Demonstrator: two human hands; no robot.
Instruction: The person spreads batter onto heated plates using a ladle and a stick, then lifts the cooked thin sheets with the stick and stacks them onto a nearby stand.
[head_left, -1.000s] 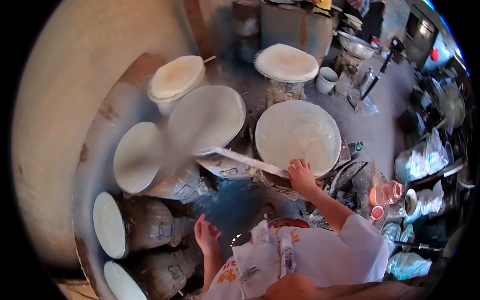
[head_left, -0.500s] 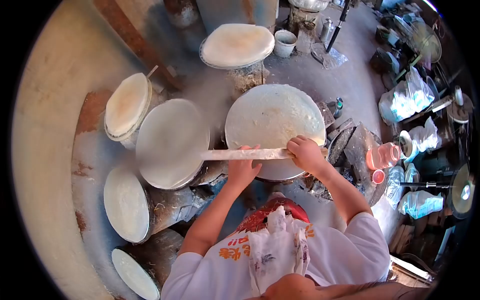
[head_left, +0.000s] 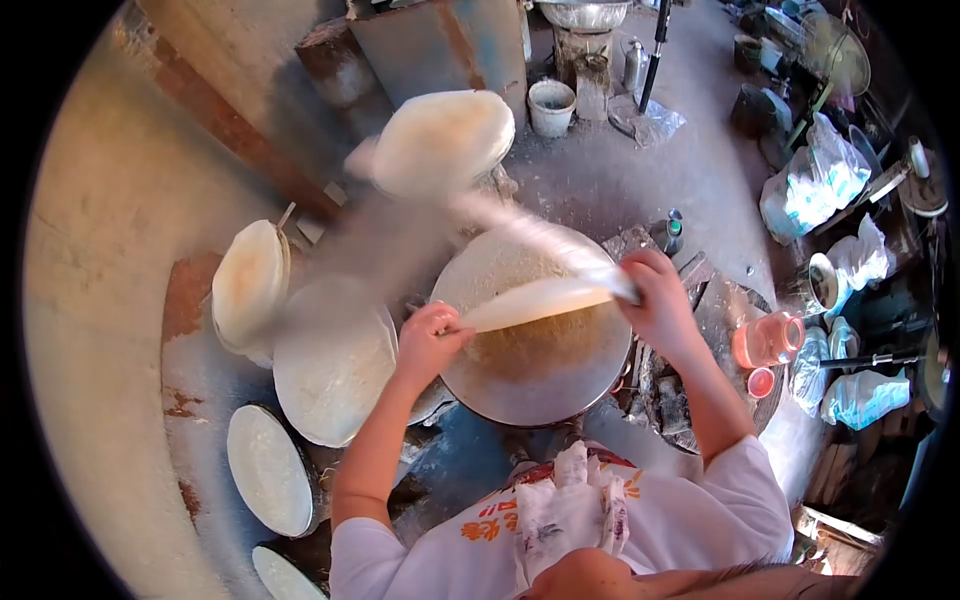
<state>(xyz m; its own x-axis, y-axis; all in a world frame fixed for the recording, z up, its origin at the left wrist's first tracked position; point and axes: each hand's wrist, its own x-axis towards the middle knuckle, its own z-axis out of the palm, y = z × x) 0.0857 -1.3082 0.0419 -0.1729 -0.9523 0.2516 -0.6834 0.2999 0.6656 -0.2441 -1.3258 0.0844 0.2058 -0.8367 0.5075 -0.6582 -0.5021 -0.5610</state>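
A round griddle [head_left: 530,385] sits in front of me, its near part bare and browned. A thin pancake [head_left: 540,302] is peeled up from it in a raised fold. My left hand [head_left: 430,340] is closed, pinching the left end of this fold. My right hand [head_left: 655,300] is closed around the near end of a flat wooden stick [head_left: 535,238], right at the pancake's other end. The stick slants away over the griddle's far side and is blurred by motion.
Left stands another pale-coated griddle [head_left: 335,370], with a smaller one [head_left: 268,470] nearer. Stacked pancakes [head_left: 445,140] lie at the back, and another stack [head_left: 250,285] by the wall. Steam drifts between. Right are a pink jar [head_left: 765,342], firewood [head_left: 672,405] and a green bottle [head_left: 672,235].
The pancake's near edge has been lifted off the griddle. My left hand left the stick and took the pancake. The stick swung from lying crosswise to pointing away, its end still in my right hand.
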